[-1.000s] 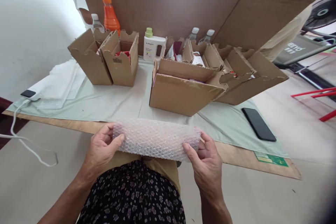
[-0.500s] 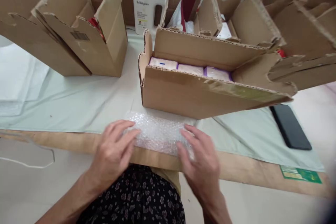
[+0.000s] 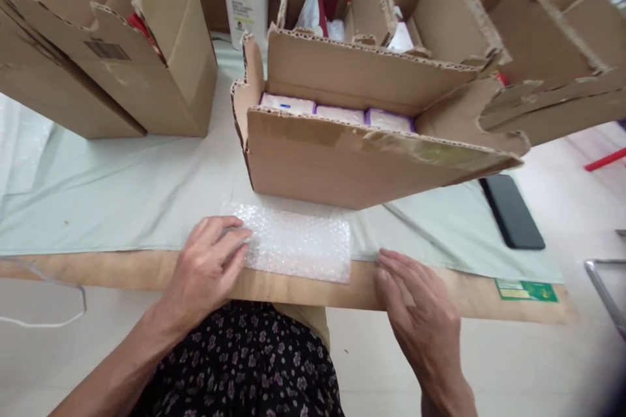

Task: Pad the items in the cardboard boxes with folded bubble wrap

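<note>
Flattening the bubble wrap
Keep your left hand pressing its left end, fingers flat, gripping nothing; your right hand rests open just right of it, on the bench edge.

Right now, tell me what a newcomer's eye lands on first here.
First, the bubble wrap lying flat at the table's near edge, the left hand pressing its left end and the right hand flat on the table beside it. Just behind stands an open cardboard box holding white packets, with a black phone to its right.
</note>
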`<act>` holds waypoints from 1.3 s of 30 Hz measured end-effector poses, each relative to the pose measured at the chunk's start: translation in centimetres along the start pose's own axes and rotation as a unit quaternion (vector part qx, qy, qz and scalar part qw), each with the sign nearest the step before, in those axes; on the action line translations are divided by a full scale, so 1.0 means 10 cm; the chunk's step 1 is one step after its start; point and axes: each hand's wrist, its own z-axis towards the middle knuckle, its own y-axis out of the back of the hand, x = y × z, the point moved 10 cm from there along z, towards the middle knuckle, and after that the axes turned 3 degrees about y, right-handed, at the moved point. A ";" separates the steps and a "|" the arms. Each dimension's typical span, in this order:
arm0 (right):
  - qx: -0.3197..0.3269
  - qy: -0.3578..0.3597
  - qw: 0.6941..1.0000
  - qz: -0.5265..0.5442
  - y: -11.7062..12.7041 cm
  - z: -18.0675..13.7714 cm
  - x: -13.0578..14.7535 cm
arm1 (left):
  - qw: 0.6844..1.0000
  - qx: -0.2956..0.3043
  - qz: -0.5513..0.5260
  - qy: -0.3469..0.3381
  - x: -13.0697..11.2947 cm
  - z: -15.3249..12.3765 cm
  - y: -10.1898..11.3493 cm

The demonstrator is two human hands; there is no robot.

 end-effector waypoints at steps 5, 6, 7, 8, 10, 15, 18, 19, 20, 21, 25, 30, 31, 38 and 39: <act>0.047 0.087 0.993 -0.059 -0.45 0.48 0.27 | 0.987 -0.013 0.151 0.051 0.32 0.09 0.14; 0.057 0.087 0.991 -0.080 -0.55 0.53 0.28 | 0.985 0.000 0.165 0.058 0.37 0.10 0.10; 0.063 0.081 0.990 -0.094 -0.63 0.57 0.27 | 0.983 0.011 0.171 0.066 0.39 0.10 0.05; 0.064 0.075 0.990 -0.098 -0.68 0.58 0.26 | 0.983 0.019 0.170 0.073 0.40 0.10 0.01; 0.052 0.069 0.994 -0.073 -0.70 0.57 0.27 | 0.984 0.015 0.155 0.085 0.38 0.08 -0.06; 0.005 0.030 0.997 0.068 -0.50 0.46 0.27 | 0.990 -0.037 0.067 0.120 0.31 0.01 -0.01; 0.019 -0.056 0.988 0.141 -0.49 0.39 0.11 | 0.977 -0.034 -0.012 0.211 0.47 -0.10 0.04; 0.031 -0.083 0.983 0.163 -0.50 0.36 0.05 | 0.970 -0.025 -0.034 0.240 0.52 -0.14 0.04; 0.045 -0.102 0.977 0.184 -0.52 0.33 0.00 | 0.964 -0.015 -0.052 0.259 0.55 -0.17 0.04; 0.060 -0.113 0.970 0.205 -0.52 0.30 -0.03 | 0.961 -0.007 -0.069 0.267 0.56 -0.19 0.04; 0.113 -0.081 0.964 0.228 -0.45 0.21 -0.02 | 0.967 0.024 -0.104 0.230 0.47 -0.21 0.06; 0.149 0.047 0.978 0.141 -0.37 0.18 0.25 | 0.987 0.045 -0.085 0.128 0.25 -0.18 0.04; 0.147 0.060 0.979 0.127 -0.36 0.19 0.30 | 0.989 0.039 -0.084 0.113 0.21 -0.18 0.06; 0.037 0.152 0.971 0.179 0.34 0.35 0.67 | 0.992 -0.005 -0.123 0.006 -0.22 -0.03 0.61; 0.002 0.152 0.974 0.170 0.55 0.42 0.67 | 0.992 -0.041 -0.121 -0.006 -0.31 0.05 0.78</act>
